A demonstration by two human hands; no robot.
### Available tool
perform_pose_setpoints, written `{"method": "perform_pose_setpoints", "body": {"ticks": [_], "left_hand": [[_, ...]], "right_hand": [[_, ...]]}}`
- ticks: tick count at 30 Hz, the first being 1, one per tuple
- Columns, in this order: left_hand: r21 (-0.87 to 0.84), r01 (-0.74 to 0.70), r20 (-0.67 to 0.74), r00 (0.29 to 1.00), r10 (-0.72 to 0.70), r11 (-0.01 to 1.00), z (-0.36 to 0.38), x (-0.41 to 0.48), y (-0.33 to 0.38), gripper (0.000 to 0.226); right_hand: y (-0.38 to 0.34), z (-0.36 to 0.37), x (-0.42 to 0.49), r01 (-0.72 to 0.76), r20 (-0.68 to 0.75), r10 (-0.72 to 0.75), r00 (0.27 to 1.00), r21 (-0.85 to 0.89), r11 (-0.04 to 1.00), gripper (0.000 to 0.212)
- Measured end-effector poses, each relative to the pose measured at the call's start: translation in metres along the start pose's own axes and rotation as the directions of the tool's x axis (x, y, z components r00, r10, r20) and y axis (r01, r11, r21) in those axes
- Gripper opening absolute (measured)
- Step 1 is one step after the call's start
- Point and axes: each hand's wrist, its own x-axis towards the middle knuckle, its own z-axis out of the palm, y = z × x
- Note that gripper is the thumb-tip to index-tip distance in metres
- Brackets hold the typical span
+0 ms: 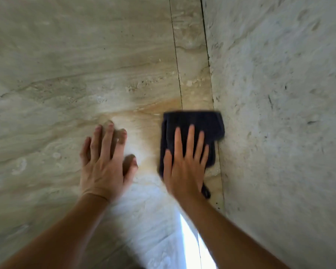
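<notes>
A dark navy folded cloth (197, 123) lies flat against a beige marble surface (76, 74), close to the corner where a rough pale wall meets it. My right hand (184, 164) presses on the cloth with straight, spread fingers, covering its lower half. My left hand (105, 162) rests flat on the bare marble to the left of the cloth, fingers straight and holding nothing. Both forearms reach in from the bottom of the view. The picture is slightly blurred by motion.
A rough, pitted pale wall (279, 113) fills the right side and meets the marble at a dark seam (211, 84). A thin joint line (177, 65) runs down the marble left of the corner. A bright strip of light (188, 241) shows between my forearms.
</notes>
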Motion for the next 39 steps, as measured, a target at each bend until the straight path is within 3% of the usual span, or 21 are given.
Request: {"method": "perform_pose_setpoints", "body": {"ticks": [3, 6, 11, 14, 17, 21, 25, 29, 34, 39], "left_hand": [[-0.013, -0.001, 0.009, 1.000, 0.001, 1.000, 0.002, 0.002, 0.001, 0.072], [-0.002, 0.001, 0.021, 1.000, -0.001, 1.000, 0.003, 0.000, 0.000, 0.072], [0.066, -0.024, 0.126, 0.992, 0.015, 0.998, -0.020, 0.015, 0.005, 0.063], [0.094, -0.008, 0.147, 0.989, -0.006, 0.996, -0.045, 0.061, -0.007, 0.040], [0.115, 0.004, 0.165, 0.986, -0.023, 0.993, -0.074, 0.124, -0.012, 0.034], [0.151, -0.043, 0.126, 0.992, 0.024, 0.988, -0.102, 0.206, -0.023, 0.037], [0.159, -0.083, 0.097, 0.993, 0.068, 0.984, -0.108, 0.286, -0.041, 0.042], [0.200, -0.143, 0.060, 0.989, 0.134, 0.969, -0.111, 0.336, -0.057, 0.056], [0.252, -0.285, 0.095, 0.958, 0.270, 0.925, -0.121, 0.415, -0.084, 0.084], [0.140, -0.246, 0.051, 0.969, 0.241, 0.959, -0.115, 0.491, -0.093, 0.091]], "right_hand": [[0.005, 0.016, -0.084, -0.048, 0.075, 0.047, 0.996, 0.008, 0.999, 0.069], [0.004, 0.014, -0.080, -0.004, 0.137, 0.002, 0.991, 0.016, 1.000, 0.073], [-0.009, -0.004, 0.015, 0.068, 0.098, -0.066, 0.993, -0.013, 0.998, 0.070], [-0.036, -0.024, 0.085, 0.066, 0.156, -0.067, 0.986, 0.011, 0.998, 0.070], [-0.062, -0.051, 0.175, 0.066, 0.217, -0.076, 0.973, 0.051, 0.996, 0.070], [-0.069, -0.073, 0.207, 0.005, 0.377, -0.047, 0.925, 0.112, 0.994, 0.070], [-0.069, -0.063, 0.190, 0.001, 0.396, -0.037, 0.918, 0.090, 0.996, 0.068], [-0.074, -0.076, 0.238, -0.022, 0.456, -0.026, 0.890, 0.100, 0.995, 0.066], [-0.084, -0.094, 0.309, 0.029, 0.469, -0.033, 0.882, 0.017, 0.999, 0.067], [-0.104, -0.107, 0.392, -0.068, 0.418, 0.059, 0.906, 0.007, 0.998, 0.066]]}}
